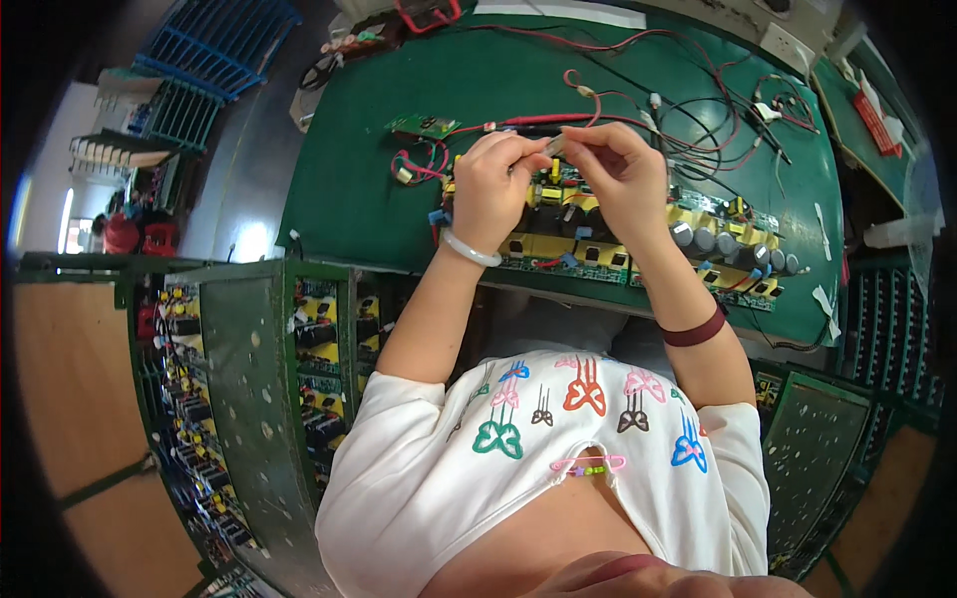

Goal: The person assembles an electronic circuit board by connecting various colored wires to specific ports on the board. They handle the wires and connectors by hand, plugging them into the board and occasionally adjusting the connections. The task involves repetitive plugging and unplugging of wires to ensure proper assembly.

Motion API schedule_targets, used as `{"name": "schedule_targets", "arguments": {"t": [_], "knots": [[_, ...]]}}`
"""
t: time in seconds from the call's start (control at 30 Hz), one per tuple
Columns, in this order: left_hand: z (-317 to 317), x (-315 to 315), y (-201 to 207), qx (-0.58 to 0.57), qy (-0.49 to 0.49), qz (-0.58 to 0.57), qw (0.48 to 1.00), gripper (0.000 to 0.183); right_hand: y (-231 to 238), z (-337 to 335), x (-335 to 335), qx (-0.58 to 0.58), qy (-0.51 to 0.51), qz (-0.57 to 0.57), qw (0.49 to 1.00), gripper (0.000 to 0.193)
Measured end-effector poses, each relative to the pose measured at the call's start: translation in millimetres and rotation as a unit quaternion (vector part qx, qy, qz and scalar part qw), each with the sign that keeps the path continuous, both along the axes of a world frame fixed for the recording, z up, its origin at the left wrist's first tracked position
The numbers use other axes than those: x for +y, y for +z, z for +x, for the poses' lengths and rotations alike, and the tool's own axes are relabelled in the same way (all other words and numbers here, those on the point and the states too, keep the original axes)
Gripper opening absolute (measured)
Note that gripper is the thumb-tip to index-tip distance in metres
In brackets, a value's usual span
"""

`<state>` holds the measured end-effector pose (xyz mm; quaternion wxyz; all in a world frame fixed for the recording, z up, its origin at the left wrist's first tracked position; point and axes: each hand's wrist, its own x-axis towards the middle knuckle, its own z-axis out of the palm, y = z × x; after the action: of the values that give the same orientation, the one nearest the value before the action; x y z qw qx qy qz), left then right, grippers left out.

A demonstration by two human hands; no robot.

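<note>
Over the circuit boards, both hands meet fingertip to fingertip. My left hand (490, 189) is closed in a pinch, its thumb and index finger at a small pale piece (554, 147) that looks like a wire connector. From the other side my right hand (626, 184) pinches the same piece; most of it is hidden by the fingers. Below the hands lies a long row of circuit boards (598, 256) with yellow parts, black components and grey capacitors (704, 239). Behind the left hand, a red lead (518, 121) and a black one run close to the fingertips.
A small green circuit board (424, 127) with pink wires (429, 164) lies left on the green tabletop (349, 214). Red and black cables (698, 110) tangle at the back right. Racks of boards (199, 399) stand at lower left, blue racks (214, 45) farther off.
</note>
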<state>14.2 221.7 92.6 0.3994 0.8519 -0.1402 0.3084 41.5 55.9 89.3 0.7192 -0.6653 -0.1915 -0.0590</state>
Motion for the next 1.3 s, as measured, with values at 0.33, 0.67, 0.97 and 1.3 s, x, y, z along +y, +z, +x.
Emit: {"name": "schedule_targets", "arguments": {"t": [0.33, 0.67, 0.97, 1.3], "knots": [[81, 34, 29, 0.055, 0.112, 0.124, 0.984, 0.028, 36, 34, -117, -0.002, -0.07, -0.172, 0.983, 0.026], [78, 60, 12, 0.117, 0.028, 0.286, 0.95, 0.047, -2, 163, -283, -0.08, -0.206, -0.542, 0.811, 0.025], [21, 57, 12, 0.149, -0.032, 0.249, 0.956, 0.057, -48, 219, -296, 0.01, -0.186, -0.654, 0.733, 0.033], [-41, 41, 23, 0.12, -0.062, 0.108, 0.985, 0.043, -62, 214, -274, -0.093, -0.259, -0.66, 0.699, 0.021]]}}
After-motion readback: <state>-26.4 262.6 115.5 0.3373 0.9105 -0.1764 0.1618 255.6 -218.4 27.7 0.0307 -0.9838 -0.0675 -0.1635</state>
